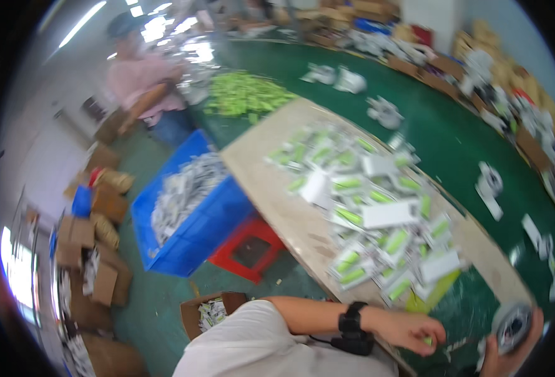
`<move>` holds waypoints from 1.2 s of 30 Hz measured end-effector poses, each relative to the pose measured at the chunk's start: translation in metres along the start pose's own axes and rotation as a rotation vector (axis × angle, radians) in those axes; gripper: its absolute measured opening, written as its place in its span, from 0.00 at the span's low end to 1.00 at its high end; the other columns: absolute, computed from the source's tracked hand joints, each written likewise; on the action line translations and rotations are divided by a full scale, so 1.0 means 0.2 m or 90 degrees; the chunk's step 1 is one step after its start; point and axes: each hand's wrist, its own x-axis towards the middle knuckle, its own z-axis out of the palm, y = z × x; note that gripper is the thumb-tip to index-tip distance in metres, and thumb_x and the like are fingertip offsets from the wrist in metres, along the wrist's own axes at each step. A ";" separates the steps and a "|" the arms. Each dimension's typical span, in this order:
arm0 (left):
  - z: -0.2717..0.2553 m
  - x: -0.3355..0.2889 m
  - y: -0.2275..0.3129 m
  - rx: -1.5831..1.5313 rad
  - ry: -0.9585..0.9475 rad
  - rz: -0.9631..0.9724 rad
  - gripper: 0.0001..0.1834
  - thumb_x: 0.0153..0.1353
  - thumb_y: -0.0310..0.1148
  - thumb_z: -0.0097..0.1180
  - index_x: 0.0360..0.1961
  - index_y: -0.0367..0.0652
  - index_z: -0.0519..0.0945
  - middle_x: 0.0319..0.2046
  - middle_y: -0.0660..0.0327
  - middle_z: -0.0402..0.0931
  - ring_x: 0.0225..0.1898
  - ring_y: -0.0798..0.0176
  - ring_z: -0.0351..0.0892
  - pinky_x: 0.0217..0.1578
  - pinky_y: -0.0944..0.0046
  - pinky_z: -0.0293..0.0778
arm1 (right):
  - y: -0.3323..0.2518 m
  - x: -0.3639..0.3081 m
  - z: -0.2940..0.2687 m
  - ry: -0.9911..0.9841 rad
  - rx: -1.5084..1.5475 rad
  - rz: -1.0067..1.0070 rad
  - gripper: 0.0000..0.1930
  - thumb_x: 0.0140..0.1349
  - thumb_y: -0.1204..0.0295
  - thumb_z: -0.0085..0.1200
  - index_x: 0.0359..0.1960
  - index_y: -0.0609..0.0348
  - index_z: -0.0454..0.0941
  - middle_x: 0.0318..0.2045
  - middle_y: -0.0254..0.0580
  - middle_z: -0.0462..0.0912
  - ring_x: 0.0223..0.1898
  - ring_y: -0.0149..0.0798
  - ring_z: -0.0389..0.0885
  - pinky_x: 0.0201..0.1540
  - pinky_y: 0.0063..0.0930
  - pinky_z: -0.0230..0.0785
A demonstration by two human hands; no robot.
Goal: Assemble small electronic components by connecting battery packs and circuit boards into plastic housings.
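My left hand (409, 329), with a black band on its wrist, reaches over the near end of the table. Its fingers are curled, and a small light-green piece (427, 340) shows at the fingertips. At the lower right my right hand (527, 352) grips a whitish roll with a dark centre (513, 327), perhaps a roll of labels or tape. Beyond my left hand a heap of clear packets with light-green items (378, 198) and white cards (390, 214) covers the beige board (258, 141). A yellow-green sheet (433, 293) lies under the heap's near edge.
A blue crate (189, 245) of white-grey pieces stands left of the table, beside a red stool (246, 251). Below sits an open cardboard box (233, 298). A green pile (246, 94) lies farther back, near a person in pink (142, 88). Cartons (76, 242) line the left.
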 end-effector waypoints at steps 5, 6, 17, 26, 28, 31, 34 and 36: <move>-0.09 -0.11 -0.01 0.014 0.077 -0.239 0.20 0.59 0.24 0.46 0.54 0.39 0.62 0.44 0.58 0.71 0.43 0.68 0.72 0.43 0.70 0.70 | 0.12 0.00 0.25 -0.008 0.046 0.110 0.34 0.32 0.70 0.68 0.46 0.62 0.67 0.44 0.48 0.69 0.47 0.46 0.68 0.49 0.33 0.60; -0.09 -0.12 -0.04 -0.043 0.089 -0.165 0.20 0.59 0.19 0.42 0.54 0.39 0.62 0.43 0.56 0.71 0.43 0.65 0.73 0.44 0.68 0.70 | 0.16 -0.02 0.25 -0.023 0.056 0.093 0.33 0.33 0.71 0.67 0.46 0.61 0.68 0.44 0.47 0.69 0.45 0.47 0.69 0.48 0.32 0.62; 0.17 0.27 -0.11 0.037 -0.012 -0.358 0.18 0.58 0.21 0.46 0.51 0.35 0.65 0.40 0.58 0.71 0.40 0.65 0.75 0.39 0.71 0.71 | 0.28 -0.48 -0.28 -0.062 -0.022 0.339 0.32 0.35 0.72 0.66 0.47 0.58 0.68 0.42 0.44 0.72 0.43 0.43 0.73 0.45 0.29 0.65; 0.05 0.22 -0.03 0.065 0.297 -0.159 0.20 0.57 0.24 0.48 0.52 0.38 0.65 0.50 0.60 0.65 0.50 0.64 0.67 0.48 0.68 0.65 | 0.72 -0.36 0.06 0.023 -0.073 0.381 0.30 0.43 0.64 0.61 0.49 0.62 0.65 0.46 0.49 0.71 0.47 0.45 0.70 0.50 0.33 0.62; 0.03 0.03 0.04 0.143 0.358 -0.163 0.19 0.58 0.25 0.47 0.52 0.39 0.65 0.49 0.61 0.66 0.50 0.66 0.67 0.48 0.69 0.65 | 0.71 -0.35 0.15 0.007 -0.111 0.225 0.29 0.46 0.66 0.59 0.50 0.63 0.64 0.48 0.51 0.68 0.50 0.49 0.67 0.52 0.35 0.60; 0.02 -0.21 0.08 0.203 0.262 -0.262 0.14 0.58 0.31 0.51 0.46 0.41 0.71 0.36 0.64 0.75 0.37 0.72 0.73 0.37 0.70 0.70 | 0.54 -0.40 0.14 0.016 -0.082 0.210 0.25 0.51 0.71 0.54 0.52 0.63 0.64 0.51 0.51 0.66 0.52 0.47 0.65 0.56 0.34 0.54; 0.04 -0.29 0.00 0.180 0.186 -0.114 0.16 0.57 0.35 0.53 0.44 0.38 0.72 0.35 0.61 0.75 0.35 0.72 0.74 0.35 0.70 0.71 | 0.71 -0.68 -0.03 -0.009 -0.102 0.223 0.26 0.54 0.73 0.50 0.56 0.61 0.60 0.55 0.44 0.64 0.56 0.43 0.62 0.55 0.34 0.55; 0.08 -0.39 0.07 0.223 0.174 -0.129 0.17 0.56 0.36 0.54 0.44 0.37 0.71 0.37 0.60 0.75 0.36 0.71 0.74 0.36 0.69 0.71 | 0.25 -0.49 -0.01 -0.091 -0.108 0.185 0.21 0.53 0.68 0.57 0.45 0.66 0.70 0.45 0.51 0.72 0.45 0.46 0.71 0.47 0.35 0.64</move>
